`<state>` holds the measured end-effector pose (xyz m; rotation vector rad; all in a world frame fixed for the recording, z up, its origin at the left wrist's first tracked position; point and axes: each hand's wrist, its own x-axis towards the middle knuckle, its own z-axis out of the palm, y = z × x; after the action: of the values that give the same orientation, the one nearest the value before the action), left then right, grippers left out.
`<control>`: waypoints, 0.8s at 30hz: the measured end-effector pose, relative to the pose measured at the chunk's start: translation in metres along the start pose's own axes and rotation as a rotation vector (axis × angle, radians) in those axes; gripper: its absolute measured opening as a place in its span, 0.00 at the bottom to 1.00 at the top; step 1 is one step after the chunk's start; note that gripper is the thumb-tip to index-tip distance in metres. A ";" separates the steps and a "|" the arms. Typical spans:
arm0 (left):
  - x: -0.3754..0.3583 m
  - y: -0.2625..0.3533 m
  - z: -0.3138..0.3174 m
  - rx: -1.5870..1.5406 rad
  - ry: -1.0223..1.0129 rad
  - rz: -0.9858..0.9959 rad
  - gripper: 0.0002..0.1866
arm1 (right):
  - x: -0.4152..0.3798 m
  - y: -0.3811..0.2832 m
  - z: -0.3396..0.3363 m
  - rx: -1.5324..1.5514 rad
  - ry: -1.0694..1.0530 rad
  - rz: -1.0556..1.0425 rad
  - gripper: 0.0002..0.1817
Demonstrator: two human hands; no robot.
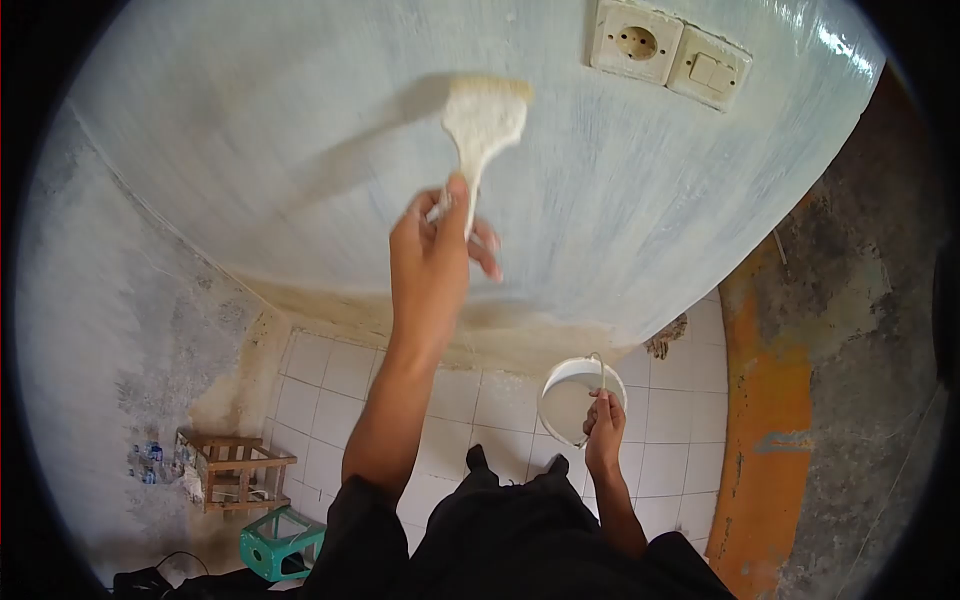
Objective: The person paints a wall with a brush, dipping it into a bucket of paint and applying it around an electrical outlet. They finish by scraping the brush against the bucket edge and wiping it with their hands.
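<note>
1. The left hand (435, 250) is reaching up with its fingers wrapped tight around the handle of a paintbrush (482, 125).
2. The paintbrush is standing bristles-up, its wide pale head pressing against the pale blue wall (300, 150), left of a wall socket (636, 42) and a light switch (709, 68).
3. The right hand (603, 425) is hanging lower and to the right, its fingers closing on the thin wire handle of a white bucket (575, 395).
4. The bucket is hanging tilted above the white tiled floor (340, 380), with whitish paint showing inside it.
5. Near the left wall, a small wooden rack (232, 468) is sitting on the floor, with a green plastic stool (282, 542) lying just beside it, nearer the person.
6. On the right, an orange door frame (770, 420) is running down beside a dark, weathered surface.
</note>
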<state>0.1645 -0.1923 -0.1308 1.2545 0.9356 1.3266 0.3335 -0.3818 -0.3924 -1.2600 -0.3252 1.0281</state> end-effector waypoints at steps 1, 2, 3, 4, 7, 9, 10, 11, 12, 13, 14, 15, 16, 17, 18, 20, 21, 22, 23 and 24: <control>0.010 0.002 0.005 0.001 0.013 0.039 0.26 | 0.000 -0.001 -0.007 -0.008 0.013 -0.005 0.12; 0.016 0.002 0.008 0.002 0.026 0.077 0.26 | 0.000 -0.002 -0.014 -0.017 0.026 -0.010 0.12; 0.021 -0.004 0.011 -0.001 0.036 0.080 0.26 | 0.000 -0.003 -0.021 -0.024 0.048 -0.013 0.11; 0.026 -0.016 0.012 -0.003 0.047 0.083 0.26 | 0.000 -0.003 -0.028 -0.031 0.069 -0.015 0.11; 0.033 -0.073 0.007 -0.003 0.062 0.009 0.24 | 0.000 -0.002 -0.048 -0.043 0.121 -0.036 0.11; 0.031 -0.124 0.003 0.013 0.081 -0.048 0.21 | 0.001 -0.002 -0.057 -0.053 0.158 -0.058 0.12; 0.025 -0.148 0.001 0.003 0.095 -0.092 0.21 | -0.001 -0.002 -0.061 -0.052 0.164 -0.057 0.12; 0.017 -0.171 0.000 -0.009 0.111 -0.137 0.21 | -0.003 -0.002 -0.065 -0.055 0.183 -0.052 0.12; 0.009 -0.194 -0.002 0.020 0.129 -0.177 0.21 | -0.004 -0.003 -0.067 -0.058 0.201 -0.052 0.12; 0.006 -0.221 -0.008 0.049 0.151 -0.224 0.20 | -0.001 -0.002 -0.064 -0.065 0.219 -0.047 0.13; -0.001 -0.250 -0.010 0.048 0.155 -0.225 0.21 | 0.001 -0.003 -0.065 -0.067 0.229 -0.049 0.13; -0.009 -0.280 -0.013 0.047 0.158 -0.227 0.22 | 0.001 -0.004 -0.066 -0.068 0.241 -0.051 0.13; -0.016 -0.313 -0.015 0.043 0.160 -0.233 0.22 | 0.002 -0.004 -0.070 -0.069 0.250 -0.051 0.13; -0.020 -0.344 -0.020 0.038 0.165 -0.234 0.22 | 0.004 -0.003 -0.073 -0.071 0.262 -0.045 0.13; -0.022 -0.371 -0.024 0.035 0.169 -0.230 0.22 | 0.007 -0.001 -0.077 -0.067 0.271 -0.042 0.13; -0.034 -0.407 -0.035 0.049 0.182 -0.291 0.20 | 0.005 0.003 -0.078 -0.064 0.280 -0.037 0.12; -0.039 -0.427 -0.036 0.054 0.187 -0.326 0.19 | 0.007 0.003 -0.082 -0.067 0.279 -0.036 0.12; -0.046 -0.451 -0.040 0.092 0.185 -0.325 0.18 | 0.008 0.002 -0.085 -0.075 0.278 -0.035 0.12; -0.053 -0.477 -0.044 0.133 0.184 -0.325 0.18 | 0.010 -0.001 -0.088 -0.074 0.276 -0.029 0.12; -0.055 -0.499 -0.049 0.170 0.182 -0.325 0.18 | 0.009 -0.005 -0.087 -0.075 0.273 -0.024 0.12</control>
<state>0.1944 -0.1615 -0.6329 1.0636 1.3435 1.1328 0.4028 -0.4287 -0.4195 -1.4417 -0.1690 0.8166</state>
